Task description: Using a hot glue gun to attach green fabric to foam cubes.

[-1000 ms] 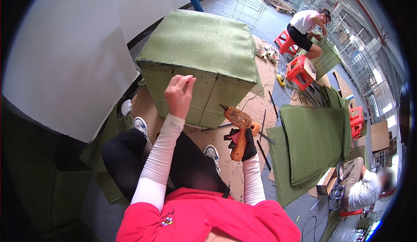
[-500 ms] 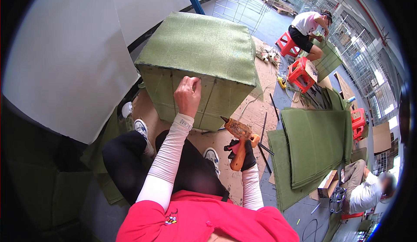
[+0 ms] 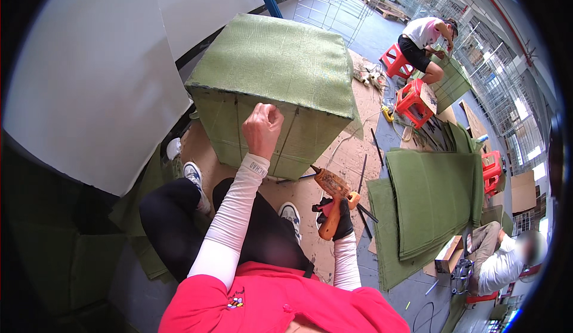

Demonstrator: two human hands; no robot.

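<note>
In front of me stands a large box covered in green woven fabric (image 3: 277,58), with dark lines along its upper edge and down its front. My left hand (image 3: 262,131) is bare and closed, its fingers curled at the box's front upper edge; whatever they pinch, if anything, is hidden. A black glove covers my right hand (image 3: 343,222), which is wrapped round the handle of an orange, stained hot glue gun (image 3: 332,185). The gun's dark nozzle points up and left, apart from the box's lower right corner.
Cardboard (image 3: 340,157) covers the floor under the box. Stacked green fabric sheets (image 3: 433,198) lie to the right, with dark strips (image 3: 363,175) beside them. Red stools (image 3: 413,103) and a seated co-worker (image 3: 421,34) are farther back; another person (image 3: 501,261) sits at right.
My left hand has shifted slightly right along the box's edge, its fist turning. The glue gun has moved a little right and down in my right hand.
</note>
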